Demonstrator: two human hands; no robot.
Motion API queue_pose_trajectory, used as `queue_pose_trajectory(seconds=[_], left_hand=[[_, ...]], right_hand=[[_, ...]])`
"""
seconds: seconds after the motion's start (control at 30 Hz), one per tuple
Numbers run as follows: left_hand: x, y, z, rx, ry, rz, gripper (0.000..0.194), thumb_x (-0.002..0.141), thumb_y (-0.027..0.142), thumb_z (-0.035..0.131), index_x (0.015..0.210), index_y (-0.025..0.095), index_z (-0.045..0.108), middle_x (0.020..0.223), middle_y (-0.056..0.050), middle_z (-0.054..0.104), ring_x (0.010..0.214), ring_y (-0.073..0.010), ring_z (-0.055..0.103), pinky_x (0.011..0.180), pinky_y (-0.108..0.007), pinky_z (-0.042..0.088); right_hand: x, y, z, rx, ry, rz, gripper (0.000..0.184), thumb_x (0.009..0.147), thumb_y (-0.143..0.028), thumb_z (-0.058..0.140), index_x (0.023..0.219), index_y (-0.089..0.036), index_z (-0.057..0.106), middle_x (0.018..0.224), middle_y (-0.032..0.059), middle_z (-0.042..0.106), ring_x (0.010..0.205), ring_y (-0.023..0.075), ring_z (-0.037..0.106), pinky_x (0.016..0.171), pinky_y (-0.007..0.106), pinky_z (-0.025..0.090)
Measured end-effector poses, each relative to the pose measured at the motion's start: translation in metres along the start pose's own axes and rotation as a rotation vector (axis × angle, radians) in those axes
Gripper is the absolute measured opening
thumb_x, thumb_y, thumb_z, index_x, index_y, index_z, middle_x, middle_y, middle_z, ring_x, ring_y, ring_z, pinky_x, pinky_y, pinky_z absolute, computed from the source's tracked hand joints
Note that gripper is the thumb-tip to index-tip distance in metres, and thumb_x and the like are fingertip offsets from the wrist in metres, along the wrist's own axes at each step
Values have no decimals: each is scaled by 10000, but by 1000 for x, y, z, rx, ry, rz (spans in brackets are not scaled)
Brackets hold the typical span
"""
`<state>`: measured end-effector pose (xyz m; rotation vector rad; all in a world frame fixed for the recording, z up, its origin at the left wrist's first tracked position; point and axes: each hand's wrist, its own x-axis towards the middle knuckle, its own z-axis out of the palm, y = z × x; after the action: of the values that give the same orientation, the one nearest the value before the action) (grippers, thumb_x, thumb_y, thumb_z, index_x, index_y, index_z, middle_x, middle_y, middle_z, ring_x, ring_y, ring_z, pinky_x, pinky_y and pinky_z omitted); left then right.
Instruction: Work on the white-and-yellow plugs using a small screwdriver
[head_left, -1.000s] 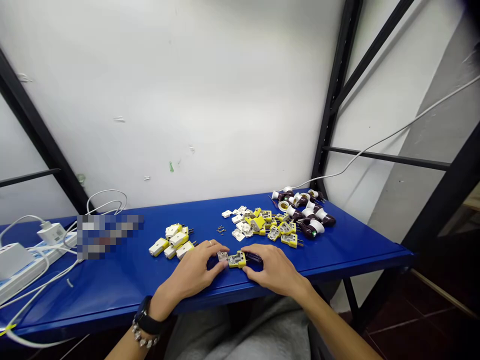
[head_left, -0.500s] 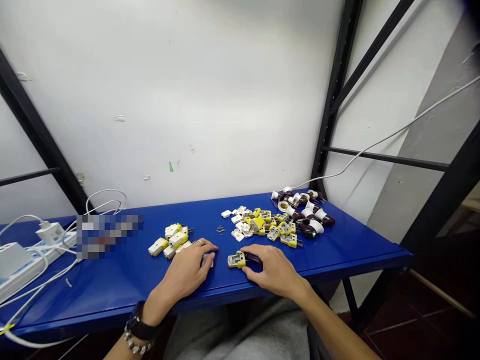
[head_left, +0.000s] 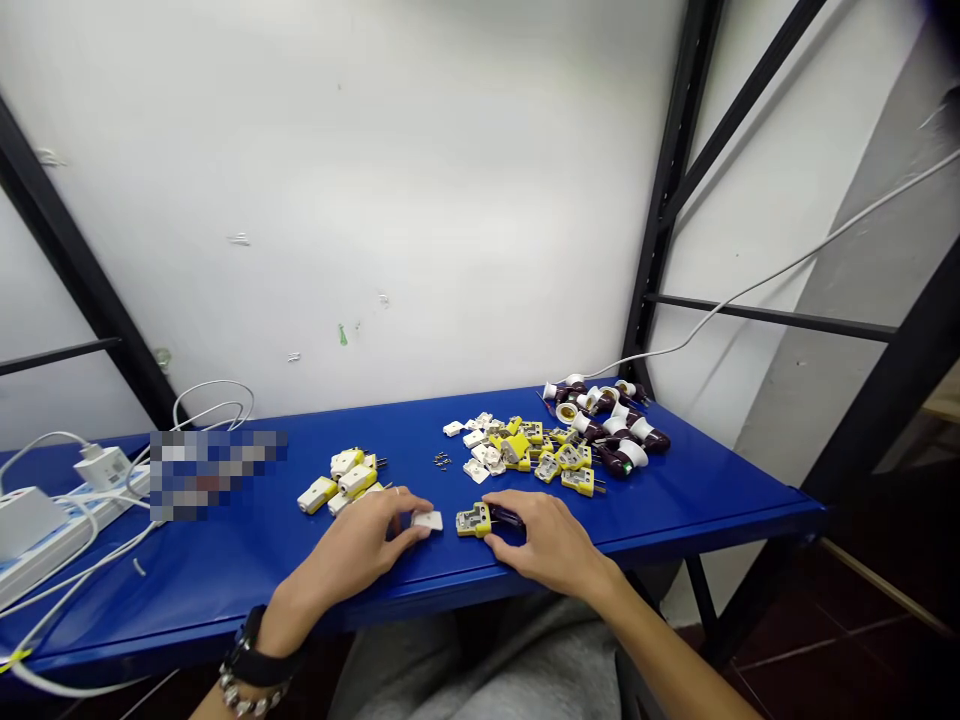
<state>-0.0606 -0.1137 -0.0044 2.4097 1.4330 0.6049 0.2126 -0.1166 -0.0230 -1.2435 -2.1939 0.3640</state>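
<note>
We have our right hand (head_left: 551,540) curled over a plug (head_left: 474,519) that lies near the front edge of the glossy blue metal counter (head_left: 697,490). The plug has a blocky yellow plastic body with an open face of grey metal, and a smooth dark maroon rear section. Its long axis runs left to right, almost parallel to the counter's edge, with the yellow end pointing left. The right grip is closed over the maroon section, and our fingers hide much of it. Our left hand (head_left: 352,555) reaches across, its fingertips at a small flat white plastic cover (head_left: 429,520); we cannot tell whether that grip holds the cover or only touches it. Farther back lie assembled yellow-and-white plugs (head_left: 341,480), tiny metal screws (head_left: 441,460), a heap of loose yellow and white parts (head_left: 510,445), and rounded maroon-and-white lamp holders (head_left: 607,430). A pixelated patch (head_left: 217,475) hides whatever lies there, and a white power strip (head_left: 52,530) is cut off at the left edge.
</note>
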Motion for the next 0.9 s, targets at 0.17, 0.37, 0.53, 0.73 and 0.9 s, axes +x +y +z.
queue_pose_trajectory(seconds=[0.17,0.37,0.53,0.73,0.9], left_hand=[[14,24,24,-56,153,18,304,951,410,580,1195,283,709,1055,-42,753,849,-216,672,765,-310,512],[20,32,36,-80,102,66,224,914,338,643,1107,290,747,1025,-24,772,872,-220,691,800,-323,511],[17,23,31,-174,69,73,204,886,305,680,1073,283,759,1104,-14,768,976,-219,688,799,-294,522],[17,25,30,-255,63,57,213,886,286,648,1067,237,748,1092,-41,762,875,-200,684,772,-303,533],[16,29,27,-279,58,84,205,900,284,619,1064,233,731,1070,-40,757,883,-204,683,766,-303,537]], right_hand=[[-1,2,1,-41,-31,41,581,844,-362,683,1399,-216,589,1251,78,728,1121,306,686,989,444,515],[-2,1,0,-33,-51,46,596,843,-353,690,1412,-226,565,1218,68,742,1120,303,682,983,431,508],[-2,1,1,-38,-53,48,584,849,-371,689,1406,-240,571,1201,60,748,1116,309,681,977,440,505],[-2,1,0,-25,-37,23,466,846,-373,695,1298,-259,671,1234,55,739,1109,296,688,976,400,507],[-1,-1,-2,6,-19,-26,376,849,-332,695,1218,-267,720,1218,41,747,1106,275,695,956,364,519]])
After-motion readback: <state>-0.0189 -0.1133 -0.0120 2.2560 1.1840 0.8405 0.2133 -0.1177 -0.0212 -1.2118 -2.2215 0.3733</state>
